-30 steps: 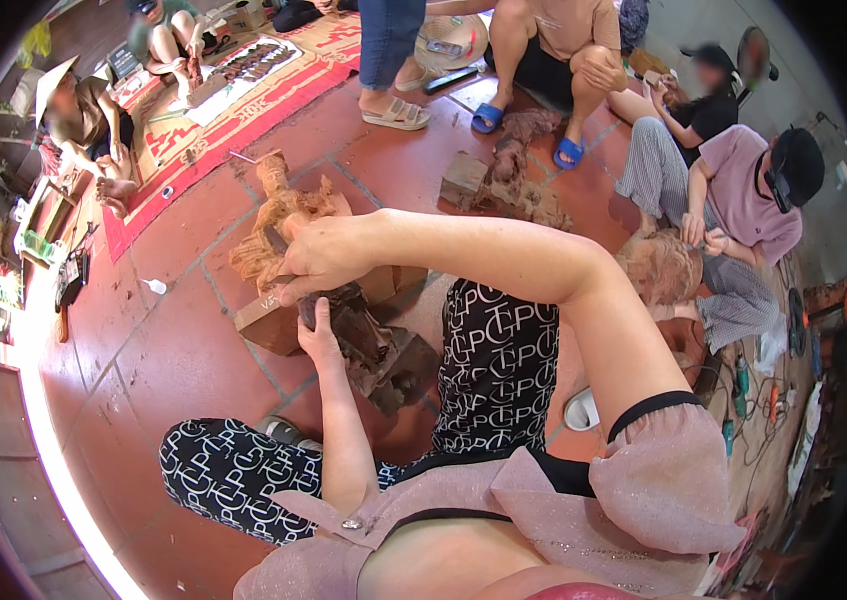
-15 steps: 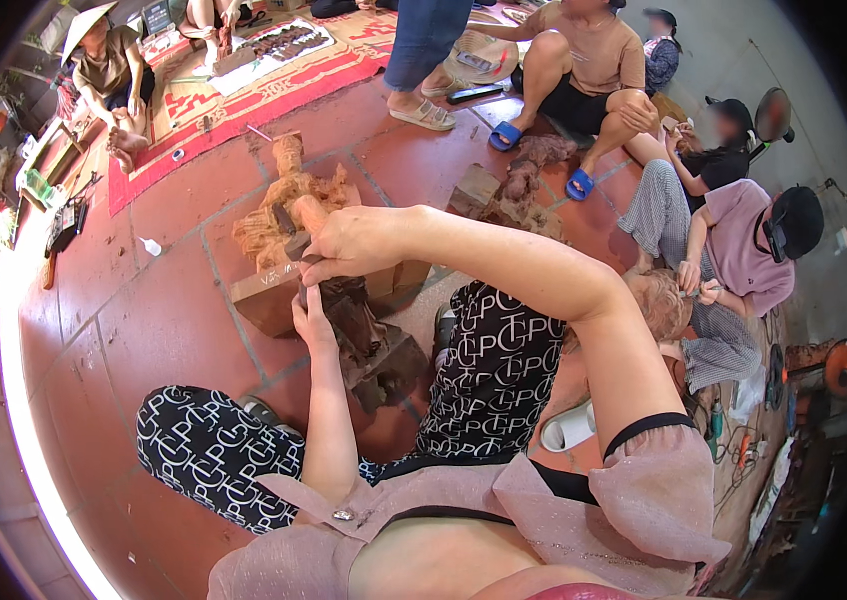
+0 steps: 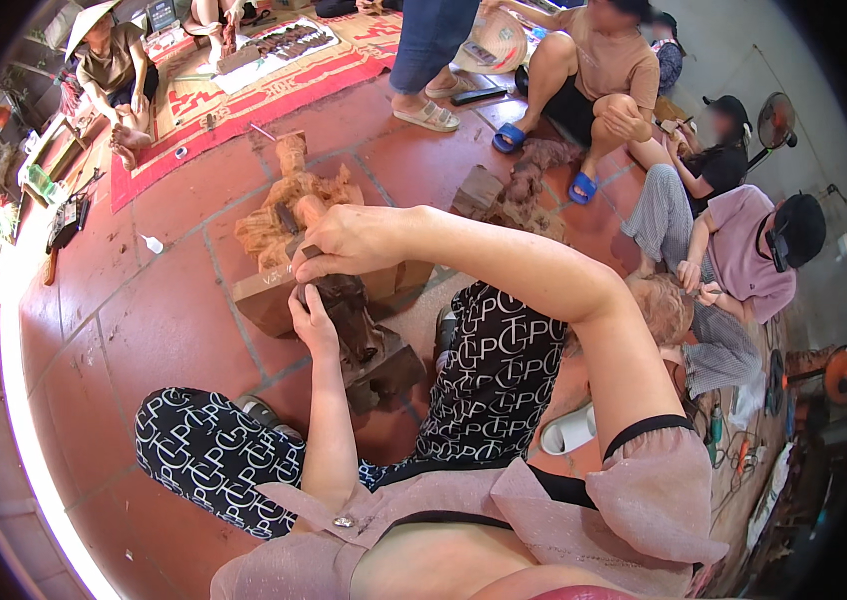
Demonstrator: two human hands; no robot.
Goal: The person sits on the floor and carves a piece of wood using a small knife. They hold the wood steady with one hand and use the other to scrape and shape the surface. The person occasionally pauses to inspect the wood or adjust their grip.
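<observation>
A dark brown carved wooden statue (image 3: 352, 318) stands tilted between my knees, on a rough block-like base (image 3: 384, 372). My right hand (image 3: 344, 242) reaches over its top, closed on a small dark flat piece (image 3: 308, 256) whose kind I cannot make out. Just below, my left hand (image 3: 315, 318) curls its fingers round the statue's dark upper end, which the hands partly hide. Directly beyond stands a lighter orange-brown carved wooden figure (image 3: 289, 195) on a block base (image 3: 269, 297).
Another carving (image 3: 524, 190) lies on the tiled floor, farther right. On my right, a person in a pink top (image 3: 744, 235) works on a pale carved piece (image 3: 662, 305). A white slipper (image 3: 570, 428) lies beside my knee. Several people sit around a red mat (image 3: 184, 150) at the back.
The small dark piece in my right hand sits at a different tilt. My left fingers have curled in more against the statue's upper end. The view has shifted slightly.
</observation>
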